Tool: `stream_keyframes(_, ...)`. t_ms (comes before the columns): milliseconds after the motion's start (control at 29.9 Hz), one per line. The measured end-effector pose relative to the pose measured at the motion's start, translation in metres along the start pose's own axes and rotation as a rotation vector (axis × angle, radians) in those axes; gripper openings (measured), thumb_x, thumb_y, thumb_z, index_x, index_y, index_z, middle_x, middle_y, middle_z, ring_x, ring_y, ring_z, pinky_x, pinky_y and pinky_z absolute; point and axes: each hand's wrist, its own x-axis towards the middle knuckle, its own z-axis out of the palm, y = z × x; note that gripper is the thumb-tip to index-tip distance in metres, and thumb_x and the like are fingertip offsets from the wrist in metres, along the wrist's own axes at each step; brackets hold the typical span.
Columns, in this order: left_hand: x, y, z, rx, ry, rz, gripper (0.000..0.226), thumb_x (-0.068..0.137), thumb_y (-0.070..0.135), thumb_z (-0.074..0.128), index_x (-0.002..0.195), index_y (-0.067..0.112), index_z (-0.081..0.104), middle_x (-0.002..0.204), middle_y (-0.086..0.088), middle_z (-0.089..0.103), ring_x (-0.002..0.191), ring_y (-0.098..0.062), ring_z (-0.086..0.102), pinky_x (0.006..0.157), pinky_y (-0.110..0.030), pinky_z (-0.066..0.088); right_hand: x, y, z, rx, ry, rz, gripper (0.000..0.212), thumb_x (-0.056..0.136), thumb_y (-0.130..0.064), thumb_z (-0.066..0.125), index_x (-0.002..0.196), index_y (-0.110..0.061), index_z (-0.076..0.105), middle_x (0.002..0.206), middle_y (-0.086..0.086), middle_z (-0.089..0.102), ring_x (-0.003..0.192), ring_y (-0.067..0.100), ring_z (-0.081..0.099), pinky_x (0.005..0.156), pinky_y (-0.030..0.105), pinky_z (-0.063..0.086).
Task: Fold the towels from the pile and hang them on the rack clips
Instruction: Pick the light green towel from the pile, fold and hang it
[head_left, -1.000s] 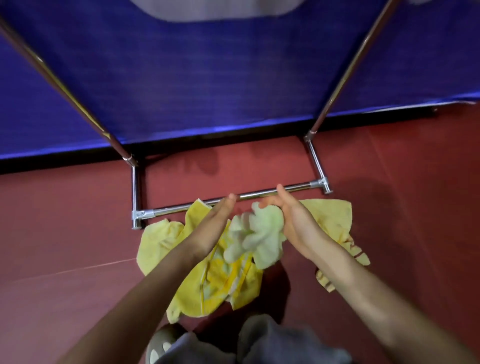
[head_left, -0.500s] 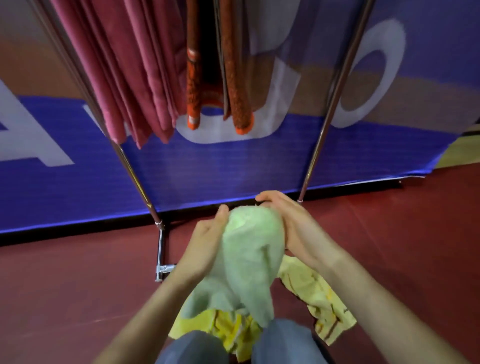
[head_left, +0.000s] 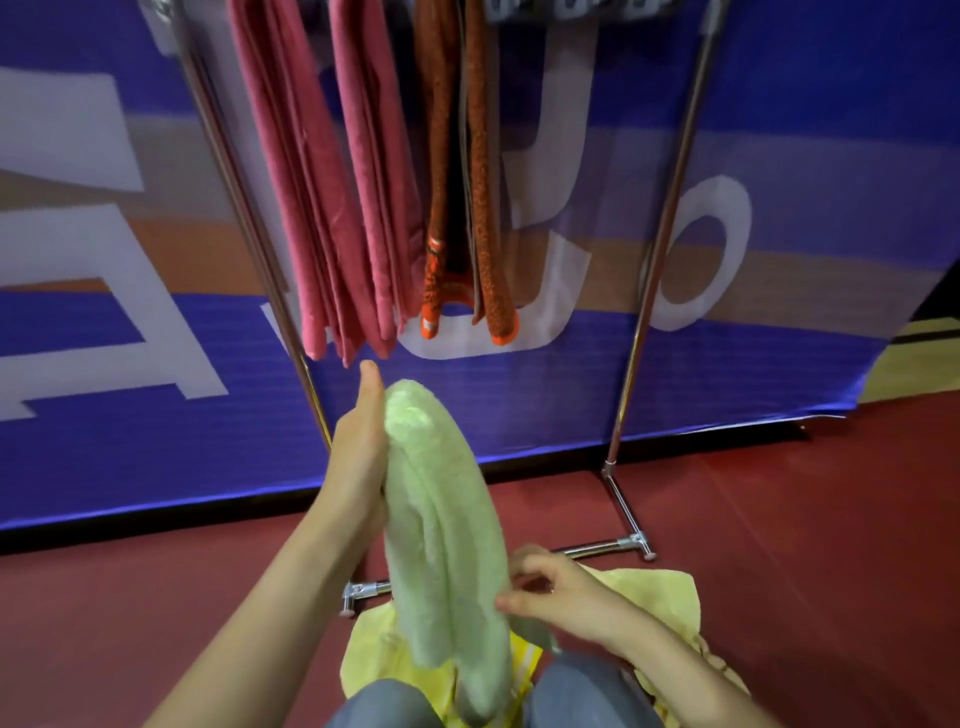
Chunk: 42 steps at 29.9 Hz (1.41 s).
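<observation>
Left hand raised, green towel hanging longer

Single view, worn at head height, wide-angle, facing forward and tilted down. The knees sit nearest, at the lower edge. Just beyond, close to the lens and central, are the left hand, right hand and green towel. The rack stands farther ahead, its posts splayed outward, with hung towels cropped at the top. A banner closes the far side, and floor shows to left and right.
</observation>
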Motion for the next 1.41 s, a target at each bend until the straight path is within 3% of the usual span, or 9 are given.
stream_keyframes(201,-0.009,0.009,-0.027,0.261,-0.056,0.139,0.059,0.089,0.054,0.033,0.070,0.005,0.060,0.073,-0.013,0.063,0.072,-0.024,0.060,0.073,-0.037,0.047,-0.011,-0.025,-0.006,0.299,0.054,-0.068,0.012,0.085,-0.012,0.058,0.075,-0.015,0.052,0.061,-0.013,0.065,0.060,-0.007,0.054,0.060,0.011,0.041)
stream_keyframes(368,-0.027,-0.018,-0.040,0.439,-0.328,0.167,0.050,0.077,0.064,0.044,0.077,0.015,0.050,0.064,0.007,0.052,0.050,-0.001,0.044,0.054,-0.017,0.038,-0.014,-0.070,-0.023,0.482,0.120,-0.162,0.012,0.082,-0.021,0.057,0.076,-0.012,0.053,0.060,-0.006,0.066,0.053,0.001,0.057,0.052,0.013,0.044)
stream_keyframes(469,-0.043,-0.027,-0.027,0.414,-0.655,0.074,0.050,0.067,0.068,0.045,0.105,0.035,0.048,0.099,0.013,0.067,0.080,0.003,0.063,0.072,-0.011,0.044,-0.016,-0.098,-0.026,0.471,0.108,-0.227,0.011,0.076,-0.024,0.058,0.071,-0.014,0.055,0.057,-0.007,0.063,0.051,0.001,0.054,0.050,0.013,0.043)
stream_keyframes(536,-0.053,-0.030,-0.016,0.423,-0.752,0.113,0.054,0.069,0.068,0.051,0.114,0.038,0.048,0.111,0.020,0.065,0.107,0.003,0.058,0.082,-0.011,0.045,-0.018,-0.111,-0.028,0.448,0.092,-0.237,0.014,0.082,-0.021,0.060,0.070,-0.015,0.057,0.058,-0.008,0.062,0.052,0.002,0.054,0.051,0.014,0.044)
stream_keyframes(837,-0.074,-0.020,0.007,0.488,-0.605,0.303,0.029,0.061,0.045,0.067,0.080,0.024,0.065,0.075,0.008,0.073,0.069,-0.006,0.066,0.061,-0.027,0.052,-0.035,-0.121,-0.041,0.352,0.170,-0.119,0.019,0.087,-0.021,0.057,0.070,-0.014,0.059,0.065,0.001,0.059,0.053,0.005,0.054,0.052,0.017,0.045)
stream_keyframes(938,-0.074,-0.020,0.005,0.469,-0.584,0.348,0.033,0.061,0.047,0.065,0.080,0.020,0.067,0.076,0.004,0.073,0.071,-0.009,0.067,0.066,-0.031,0.053,-0.045,-0.107,-0.041,0.372,0.144,-0.067,0.020,0.086,-0.033,0.058,0.080,-0.014,0.060,0.075,0.002,0.061,0.063,0.008,0.057,0.060,0.021,0.046)
stream_keyframes(1072,-0.073,-0.014,0.001,0.391,-0.507,0.364,0.020,0.066,0.037,0.065,0.078,0.021,0.066,0.072,0.009,0.072,0.069,-0.004,0.066,0.063,-0.018,0.052,-0.067,-0.077,-0.040,0.358,-0.027,0.113,0.036,0.085,-0.039,0.055,0.106,-0.010,0.062,0.075,-0.011,0.071,0.071,0.000,0.064,0.066,0.015,0.050)
stream_keyframes(1172,-0.070,-0.007,-0.010,0.300,-0.446,0.318,0.025,0.068,0.034,0.063,0.084,0.015,0.066,0.077,0.001,0.074,0.074,-0.012,0.068,0.065,-0.022,0.055,-0.073,-0.054,-0.040,0.205,0.019,0.114,0.037,0.073,-0.040,0.065,0.100,-0.015,0.067,0.085,-0.010,0.071,0.085,0.004,0.064,0.081,0.021,0.050)
stream_keyframes(1407,-0.069,-0.015,-0.038,0.263,-0.470,0.189,0.052,0.054,0.039,0.072,0.096,0.010,0.063,0.082,-0.003,0.074,0.076,-0.014,0.069,0.061,-0.018,0.053,-0.067,-0.069,-0.051,0.742,0.342,-0.127,0.013,0.075,-0.012,0.068,0.088,-0.009,0.067,0.074,0.003,0.074,0.068,0.011,0.069,0.059,0.020,0.054)
